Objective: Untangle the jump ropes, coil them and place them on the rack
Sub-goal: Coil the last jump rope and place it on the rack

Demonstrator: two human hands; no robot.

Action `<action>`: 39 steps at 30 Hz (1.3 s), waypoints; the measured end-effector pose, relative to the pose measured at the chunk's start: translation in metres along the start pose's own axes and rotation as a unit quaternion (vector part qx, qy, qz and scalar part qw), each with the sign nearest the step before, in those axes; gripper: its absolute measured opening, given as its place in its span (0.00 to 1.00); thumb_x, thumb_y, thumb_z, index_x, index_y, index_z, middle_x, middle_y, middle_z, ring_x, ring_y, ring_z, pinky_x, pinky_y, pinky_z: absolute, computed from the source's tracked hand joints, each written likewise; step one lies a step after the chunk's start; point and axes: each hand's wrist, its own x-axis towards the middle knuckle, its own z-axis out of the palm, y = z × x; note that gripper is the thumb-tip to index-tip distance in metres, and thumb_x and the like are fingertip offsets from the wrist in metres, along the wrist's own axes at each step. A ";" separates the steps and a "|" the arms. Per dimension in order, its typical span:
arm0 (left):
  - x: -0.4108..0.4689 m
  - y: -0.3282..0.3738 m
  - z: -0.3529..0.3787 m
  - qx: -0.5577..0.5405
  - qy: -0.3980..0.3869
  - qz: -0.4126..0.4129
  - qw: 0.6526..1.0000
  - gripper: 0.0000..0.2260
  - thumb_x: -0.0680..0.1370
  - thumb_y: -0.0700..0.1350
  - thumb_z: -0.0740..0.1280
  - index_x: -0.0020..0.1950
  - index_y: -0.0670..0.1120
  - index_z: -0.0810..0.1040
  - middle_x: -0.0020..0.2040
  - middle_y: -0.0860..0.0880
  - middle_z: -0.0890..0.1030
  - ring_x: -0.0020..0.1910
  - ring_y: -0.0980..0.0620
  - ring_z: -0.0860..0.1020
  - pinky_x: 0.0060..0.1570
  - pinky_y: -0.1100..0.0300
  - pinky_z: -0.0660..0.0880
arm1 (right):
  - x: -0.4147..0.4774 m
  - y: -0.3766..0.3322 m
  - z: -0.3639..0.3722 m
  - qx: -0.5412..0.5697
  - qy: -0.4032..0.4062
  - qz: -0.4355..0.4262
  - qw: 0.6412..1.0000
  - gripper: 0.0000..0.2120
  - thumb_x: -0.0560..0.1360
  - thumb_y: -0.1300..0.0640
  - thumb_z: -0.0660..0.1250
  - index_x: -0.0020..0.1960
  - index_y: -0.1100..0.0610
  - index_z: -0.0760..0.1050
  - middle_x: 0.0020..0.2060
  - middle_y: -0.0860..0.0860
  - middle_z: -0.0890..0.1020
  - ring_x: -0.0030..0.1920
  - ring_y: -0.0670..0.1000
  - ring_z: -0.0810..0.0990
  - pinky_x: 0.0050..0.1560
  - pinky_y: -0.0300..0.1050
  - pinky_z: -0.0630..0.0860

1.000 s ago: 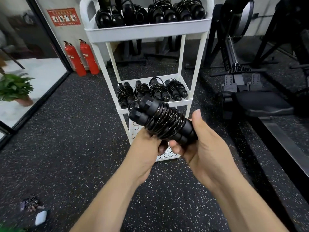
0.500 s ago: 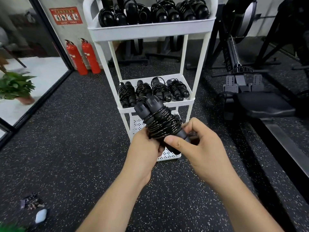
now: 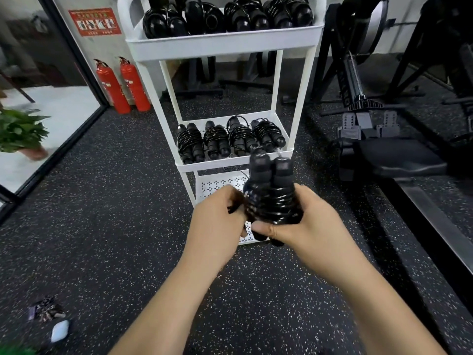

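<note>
A black jump rope [image 3: 272, 190] is coiled tightly around its two handles, which stand nearly upright, ends up. My left hand [image 3: 217, 221] grips the bundle from the left and my right hand [image 3: 304, 226] from the right, thumb across its lower part. Just behind the bundle stands the white three-tier rack [image 3: 222, 42]. Its middle shelf [image 3: 230, 163] holds several coiled black ropes [image 3: 230, 140], and the top tray holds several more. The bottom shelf [image 3: 220, 183] is perforated and partly hidden by my hands.
Two red fire extinguishers [image 3: 122, 85] stand by the wall left of the rack. A potted plant [image 3: 20, 131] sits behind glass at far left. A rowing machine [image 3: 378, 139] and black frames fill the right. Small items [image 3: 51, 321] lie on the speckled floor at lower left.
The coiled rope has swung from lying slanted to standing nearly upright and shifted right. My right hand moved from under its end to gripping its right side.
</note>
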 end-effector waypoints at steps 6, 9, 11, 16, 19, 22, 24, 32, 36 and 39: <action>-0.006 0.007 -0.005 -0.058 0.046 0.041 0.996 0.05 0.77 0.48 0.78 0.44 0.56 0.85 0.37 0.57 0.85 0.37 0.60 0.84 0.42 0.60 0.81 | 0.005 -0.003 0.001 0.212 0.058 0.038 0.975 0.14 0.75 0.60 0.81 0.58 0.58 0.81 0.43 0.55 0.89 0.41 0.67 0.85 0.42 0.59 0.81; -0.005 0.006 -0.008 -0.096 0.051 0.042 0.993 0.04 0.76 0.49 0.80 0.46 0.58 0.87 0.41 0.57 0.87 0.43 0.57 0.86 0.53 0.51 0.84 | 0.008 0.001 0.001 0.227 0.108 0.050 0.967 0.21 0.73 0.58 0.83 0.60 0.59 0.77 0.44 0.56 0.89 0.41 0.66 0.86 0.43 0.64 0.81; -0.005 0.006 -0.009 -0.138 0.037 0.033 0.989 0.05 0.76 0.47 0.80 0.48 0.55 0.87 0.42 0.55 0.88 0.44 0.55 0.87 0.56 0.49 0.84 | 0.011 0.005 0.001 0.219 0.142 0.064 0.963 0.28 0.68 0.50 0.87 0.60 0.54 0.77 0.47 0.54 0.90 0.46 0.64 0.88 0.49 0.68 0.84; -0.007 0.008 -0.004 -0.139 -0.012 0.032 0.990 0.09 0.77 0.43 0.80 0.52 0.55 0.85 0.45 0.55 0.88 0.45 0.55 0.86 0.56 0.49 0.84 | 0.012 0.005 0.000 0.276 0.164 0.084 0.943 0.26 0.71 0.56 0.84 0.62 0.59 0.75 0.43 0.55 0.90 0.38 0.55 0.86 0.43 0.57 0.79; -0.010 0.008 -0.001 -0.091 -0.025 0.064 0.994 0.12 0.77 0.44 0.79 0.53 0.61 0.84 0.47 0.61 0.87 0.45 0.56 0.85 0.56 0.48 0.83 | 0.013 0.006 0.000 0.318 0.175 0.107 0.926 0.27 0.70 0.57 0.84 0.63 0.60 0.75 0.43 0.54 0.90 0.38 0.52 0.86 0.38 0.51 0.79; -0.015 0.009 0.002 -0.073 -0.029 0.098 0.992 0.15 0.78 0.44 0.78 0.56 0.64 0.82 0.49 0.64 0.87 0.47 0.56 0.83 0.55 0.51 0.82 | 0.015 0.010 0.001 0.304 0.185 0.130 0.925 0.32 0.68 0.56 0.86 0.65 0.58 0.73 0.42 0.48 0.89 0.39 0.51 0.88 0.42 0.55 0.83; -0.018 0.010 0.005 -0.073 -0.024 0.106 0.991 0.15 0.78 0.45 0.78 0.57 0.64 0.82 0.49 0.65 0.86 0.48 0.58 0.83 0.53 0.54 0.81 | 0.015 0.011 0.004 0.266 0.194 0.132 0.935 0.35 0.66 0.54 0.88 0.64 0.55 0.71 0.41 0.45 0.89 0.40 0.48 0.88 0.47 0.59 0.85; -0.015 0.011 0.005 -0.152 -0.009 0.103 0.983 0.14 0.79 0.42 0.77 0.58 0.60 0.83 0.52 0.61 0.87 0.52 0.57 0.85 0.60 0.46 0.82 | 0.007 0.007 0.010 0.142 0.166 0.047 0.975 0.41 0.70 0.48 0.85 0.73 0.43 0.62 0.53 0.39 0.84 0.51 0.39 0.85 0.51 0.53 0.83; -0.016 0.012 0.003 -0.149 -0.022 0.119 0.981 0.14 0.80 0.42 0.75 0.58 0.60 0.84 0.53 0.61 0.88 0.56 0.57 0.85 0.61 0.46 0.81 | 0.011 0.012 0.014 0.236 0.132 0.062 0.961 0.35 0.72 0.57 0.84 0.69 0.43 0.67 0.55 0.47 0.86 0.55 0.50 0.88 0.54 0.61 0.86; -0.020 0.012 0.002 -0.108 -0.025 0.154 0.982 0.15 0.80 0.41 0.75 0.56 0.62 0.84 0.52 0.64 0.87 0.55 0.60 0.84 0.57 0.58 0.78 | 0.016 0.013 0.015 0.317 0.160 0.116 0.928 0.33 0.71 0.57 0.84 0.66 0.50 0.67 0.56 0.55 0.86 0.56 0.57 0.88 0.53 0.60 0.86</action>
